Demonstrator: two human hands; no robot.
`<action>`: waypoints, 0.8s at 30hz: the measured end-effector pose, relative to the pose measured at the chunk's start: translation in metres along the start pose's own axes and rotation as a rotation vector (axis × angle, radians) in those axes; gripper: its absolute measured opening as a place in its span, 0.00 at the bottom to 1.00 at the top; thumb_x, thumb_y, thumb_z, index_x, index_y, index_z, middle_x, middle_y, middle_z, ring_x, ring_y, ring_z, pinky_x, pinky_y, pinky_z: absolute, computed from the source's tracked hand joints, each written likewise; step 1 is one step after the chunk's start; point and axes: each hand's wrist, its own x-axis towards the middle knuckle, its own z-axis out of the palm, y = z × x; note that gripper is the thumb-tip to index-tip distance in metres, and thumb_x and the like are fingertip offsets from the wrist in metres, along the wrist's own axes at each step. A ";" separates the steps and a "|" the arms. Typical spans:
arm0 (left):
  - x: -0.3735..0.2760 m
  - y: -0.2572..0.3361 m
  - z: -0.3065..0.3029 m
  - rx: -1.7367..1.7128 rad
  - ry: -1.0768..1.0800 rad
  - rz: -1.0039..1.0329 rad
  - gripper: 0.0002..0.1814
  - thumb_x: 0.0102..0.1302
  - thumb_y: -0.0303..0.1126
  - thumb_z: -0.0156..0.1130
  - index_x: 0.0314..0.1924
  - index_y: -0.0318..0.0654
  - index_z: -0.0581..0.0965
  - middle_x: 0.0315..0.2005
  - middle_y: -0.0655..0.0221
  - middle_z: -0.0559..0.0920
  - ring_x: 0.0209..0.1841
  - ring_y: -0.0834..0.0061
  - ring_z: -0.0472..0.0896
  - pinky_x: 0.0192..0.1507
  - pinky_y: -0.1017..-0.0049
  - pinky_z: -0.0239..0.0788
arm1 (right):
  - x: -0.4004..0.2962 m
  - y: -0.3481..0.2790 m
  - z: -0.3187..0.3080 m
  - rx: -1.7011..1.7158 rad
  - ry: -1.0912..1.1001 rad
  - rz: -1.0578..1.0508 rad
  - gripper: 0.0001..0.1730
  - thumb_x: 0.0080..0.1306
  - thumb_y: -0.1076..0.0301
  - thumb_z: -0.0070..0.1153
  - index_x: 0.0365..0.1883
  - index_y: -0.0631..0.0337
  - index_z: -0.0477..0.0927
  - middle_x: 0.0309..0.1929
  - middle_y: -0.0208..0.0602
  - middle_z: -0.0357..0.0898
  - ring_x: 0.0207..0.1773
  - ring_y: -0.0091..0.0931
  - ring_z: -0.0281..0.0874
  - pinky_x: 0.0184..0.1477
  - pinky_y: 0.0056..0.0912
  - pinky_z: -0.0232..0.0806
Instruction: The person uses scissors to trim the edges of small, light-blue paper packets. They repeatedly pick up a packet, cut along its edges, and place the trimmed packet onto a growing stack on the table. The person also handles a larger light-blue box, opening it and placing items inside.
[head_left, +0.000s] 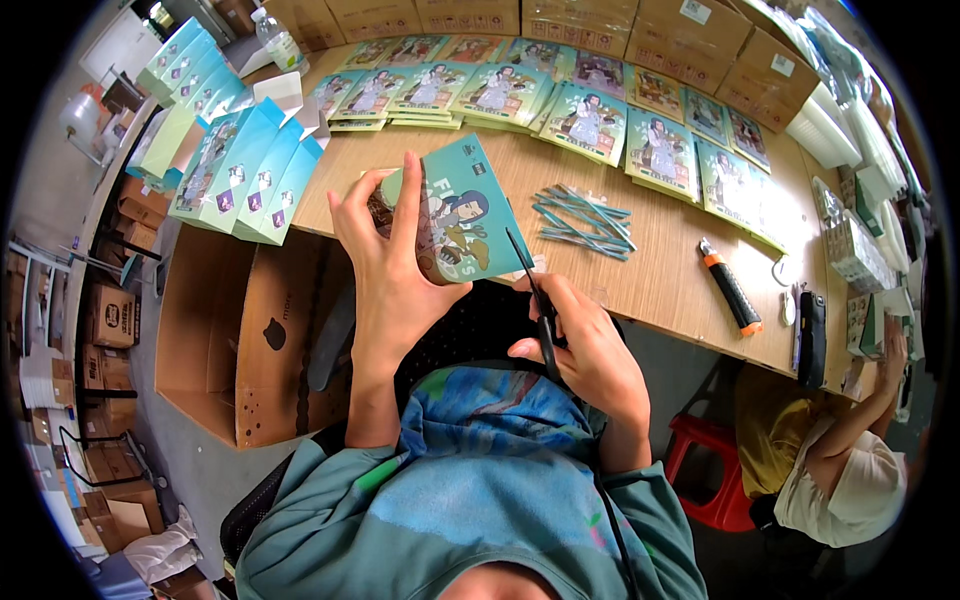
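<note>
My left hand (397, 277) grips a teal printed card packet or thin box (472, 217) with a cartoon figure on it, fingers spread over its left side. In my right hand (585, 337) are black-handled scissors (546, 322), their blades reaching to the packet's right lower edge. It is not clear whether the blades are apart. To the right of the packet a loose pile of thin teal strips (585, 221) lies on the wooden table (660, 270). Behind them stand rows of similar illustrated packets (585, 124).
Tall teal boxes (232, 176) stand at the left, near a plastic bottle (279, 41). An orange-and-black utility knife (730, 287) lies at the right. Cartons (686, 45) line the back. An open carton (247, 337) stands below the table's left edge. Another person (840, 465) sits at the right.
</note>
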 end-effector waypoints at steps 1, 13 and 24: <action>0.000 0.000 0.000 0.001 -0.003 0.002 0.75 0.27 0.28 0.86 0.82 0.50 0.60 0.65 0.55 0.60 0.72 0.46 0.57 0.74 0.51 0.55 | 0.000 0.000 0.000 -0.009 0.003 0.001 0.40 0.62 0.53 0.73 0.65 0.64 0.69 0.41 0.47 0.72 0.43 0.48 0.72 0.47 0.45 0.68; 0.001 0.000 0.002 0.006 -0.011 0.027 0.74 0.29 0.32 0.86 0.82 0.49 0.59 0.66 0.53 0.60 0.74 0.44 0.56 0.81 0.40 0.32 | -0.002 0.005 0.004 -0.020 0.028 -0.012 0.41 0.63 0.53 0.73 0.67 0.63 0.69 0.43 0.47 0.73 0.44 0.46 0.73 0.49 0.44 0.69; 0.000 0.001 0.000 0.019 -0.004 0.002 0.74 0.27 0.29 0.86 0.82 0.50 0.61 0.65 0.53 0.60 0.72 0.45 0.58 0.76 0.46 0.47 | -0.003 0.002 0.005 -0.084 0.078 0.028 0.35 0.62 0.54 0.74 0.62 0.62 0.74 0.35 0.47 0.75 0.37 0.50 0.74 0.41 0.46 0.69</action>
